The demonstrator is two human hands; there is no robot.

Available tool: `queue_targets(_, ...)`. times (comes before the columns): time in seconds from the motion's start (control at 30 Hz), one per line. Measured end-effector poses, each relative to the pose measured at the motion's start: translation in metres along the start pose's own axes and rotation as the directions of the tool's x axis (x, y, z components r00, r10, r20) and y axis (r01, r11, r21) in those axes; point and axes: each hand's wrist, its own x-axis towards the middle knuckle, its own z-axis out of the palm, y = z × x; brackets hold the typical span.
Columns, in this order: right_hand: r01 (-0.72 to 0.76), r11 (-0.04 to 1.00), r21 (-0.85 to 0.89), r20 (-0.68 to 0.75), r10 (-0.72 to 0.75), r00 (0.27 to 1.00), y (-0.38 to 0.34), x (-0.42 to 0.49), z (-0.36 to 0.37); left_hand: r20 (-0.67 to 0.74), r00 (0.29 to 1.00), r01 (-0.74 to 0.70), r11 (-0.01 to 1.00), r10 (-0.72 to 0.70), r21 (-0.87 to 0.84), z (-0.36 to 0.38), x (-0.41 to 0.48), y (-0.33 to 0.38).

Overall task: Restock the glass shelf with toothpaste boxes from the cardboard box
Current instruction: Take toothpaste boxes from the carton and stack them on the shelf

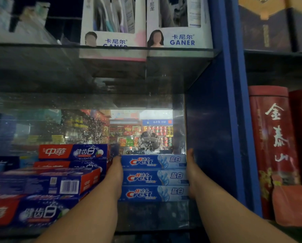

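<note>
Three stacked light-blue rectangular Crest toothpaste boxes [154, 178] are sitting on the clear glass shelf [152, 215] between the straight, pressing fingers of the left hand [117, 176] and right hand [190, 172], so restocking is apparently progressing; the brown cardboard box is lying out of view.

Crest boxes [154, 178]: three blue ones piled flat at the right end of the glass shelf [152, 216], set back from its front edge.
Left hand [116, 174]: flat against the pile's left ends, fingers straight, pointing to the back.
Right hand [190, 172]: flat against the pile's right ends, between the pile and the blue upright [234, 102].
Red-and-blue toothpaste boxes [73, 152]: stacked just left of the left hand; one nearer the front edge lies askew.
Upper shelf [33, 45]: two white GANER display boxes [180, 39] of toothbrushes at its right end.
Mirror back [141, 132]: shows shop shelves.
Neighbouring bay: red tins [269, 137].
</note>
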Motion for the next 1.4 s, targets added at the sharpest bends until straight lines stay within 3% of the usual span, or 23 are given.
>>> queue_targets(0.67, -0.048, 0.999, 0.021, -0.004, 0.048, 0.999, -0.011, -0.075, -0.014, -0.042, 0.998, -0.041, 0.999, 0.042, 0.034, -0.010, -0.068, 0.003)
queue_targets(0.83, 0.023, 1.000, 0.003, -0.012, -0.023, 1.000, -0.007, -0.080, -0.017, -0.054, 0.993, -0.106, 0.994, 0.108, 0.038, -0.014, -0.076, -0.001)
queue_targets(1.03, 0.219, 0.973, -0.070, 0.057, -0.215, 0.975, 0.013, -0.089, -0.021, 0.098, 0.967, -0.247, 0.963, 0.236, 0.111, -0.023, -0.081, -0.011)
queue_targets(1.4, 0.306, 0.930, -0.203, 0.048, -0.302, 0.952, 0.020, -0.085, -0.019, 0.125, 0.975, -0.199, 0.971, 0.183, 0.130, -0.027, -0.071, -0.011)
